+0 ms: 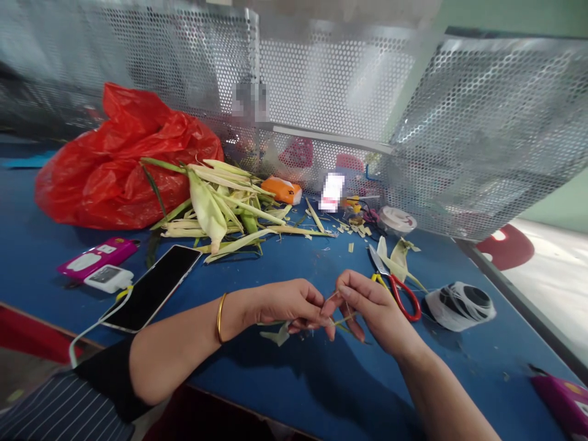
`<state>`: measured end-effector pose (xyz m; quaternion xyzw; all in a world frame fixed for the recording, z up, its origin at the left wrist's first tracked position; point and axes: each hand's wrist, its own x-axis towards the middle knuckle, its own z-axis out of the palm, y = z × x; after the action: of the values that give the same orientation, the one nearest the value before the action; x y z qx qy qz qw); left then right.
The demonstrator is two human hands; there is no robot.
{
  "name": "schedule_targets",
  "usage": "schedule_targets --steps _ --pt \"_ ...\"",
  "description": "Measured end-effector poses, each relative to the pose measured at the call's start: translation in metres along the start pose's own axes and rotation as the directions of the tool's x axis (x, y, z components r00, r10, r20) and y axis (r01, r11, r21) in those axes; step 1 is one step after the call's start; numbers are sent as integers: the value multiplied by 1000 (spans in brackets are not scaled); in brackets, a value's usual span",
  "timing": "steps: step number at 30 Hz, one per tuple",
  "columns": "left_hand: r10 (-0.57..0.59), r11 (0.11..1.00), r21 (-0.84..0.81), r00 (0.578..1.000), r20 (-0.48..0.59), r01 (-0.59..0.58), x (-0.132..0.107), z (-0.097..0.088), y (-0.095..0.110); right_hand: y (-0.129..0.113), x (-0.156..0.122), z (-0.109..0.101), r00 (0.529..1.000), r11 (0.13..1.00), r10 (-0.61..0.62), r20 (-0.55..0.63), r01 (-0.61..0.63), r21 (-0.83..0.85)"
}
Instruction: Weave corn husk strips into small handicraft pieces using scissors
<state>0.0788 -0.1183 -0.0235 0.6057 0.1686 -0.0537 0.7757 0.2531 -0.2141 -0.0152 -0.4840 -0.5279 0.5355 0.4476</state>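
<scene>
My left hand [289, 304] and my right hand [367, 306] meet over the blue table [294, 380], fingertips pinched together on a thin pale green leaf strip [337, 320]. A wider bit of the leaf [278, 335] hangs below my left fingers onto the table. A gold bangle [221, 317] circles my left wrist. Red-handled scissors [397, 285] lie just beyond my right hand. A pile of long pale leaves [225, 208] rests further back.
A red plastic bag [119, 159] sits at the back left. A dark phone [151, 286] on a white cable, a pink device [97, 257] and a white one [108, 277] lie left. A spool of white thread [459, 304] is right. Perforated metal screens [459, 128] wall the back.
</scene>
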Motion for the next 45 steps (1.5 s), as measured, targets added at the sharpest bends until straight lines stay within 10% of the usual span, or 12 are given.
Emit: schedule_targets --steps 17,26,32,36,45 --pt "212 958 226 965 -153 -175 -5 5 9 9 14 -5 968 974 226 -108 -226 9" --pt "346 926 318 795 -499 -203 -3 4 13 27 16 2 978 951 27 -206 -89 -296" --pt "488 834 537 627 -607 -130 -1 -5 12 16 5 14 893 666 -443 -85 264 -697" --pt "500 819 558 640 -583 -132 2 -9 7 16 3 18 795 561 -607 7 436 -704" --pt "508 775 630 651 -564 -59 4 -6 6 13 -1 22 769 510 -631 102 510 -693"
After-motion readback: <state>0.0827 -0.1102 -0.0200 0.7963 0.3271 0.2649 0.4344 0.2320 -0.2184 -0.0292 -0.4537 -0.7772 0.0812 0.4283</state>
